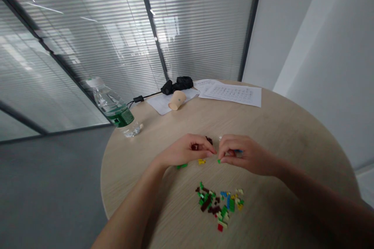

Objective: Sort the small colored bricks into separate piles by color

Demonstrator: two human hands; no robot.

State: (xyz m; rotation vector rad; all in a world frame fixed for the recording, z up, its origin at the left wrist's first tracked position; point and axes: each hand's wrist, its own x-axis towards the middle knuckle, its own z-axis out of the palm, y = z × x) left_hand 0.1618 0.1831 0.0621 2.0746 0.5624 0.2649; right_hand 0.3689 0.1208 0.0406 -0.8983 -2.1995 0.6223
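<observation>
Over the middle of the round table, my left hand (pixel 189 149) has its thumb and index fingertips brought together; whatever may be between them is hidden. Just to its right, my right hand (pixel 248 153) pinches a small green toy brick (pixel 219 161) between thumb and fingers. Yellow bricks (pixel 201 161) lie below the left fingers, and green bricks (pixel 182 166) sit near the left wrist. Dark brown bricks (pixel 209 140) show behind the left hand. A blue piece (pixel 239 151) is partly covered by my right hand. Nearer me is a loose pile of small mixed-colour bricks (pixel 206 202).
A water bottle (pixel 112 109) with a green label stands at the table's left edge. Toward the back, a paper cup (pixel 177 100) lies on its side on paper, beside a black bundle (pixel 182 83) with a cable. Printed sheets (pixel 233 93) lie at the far edge.
</observation>
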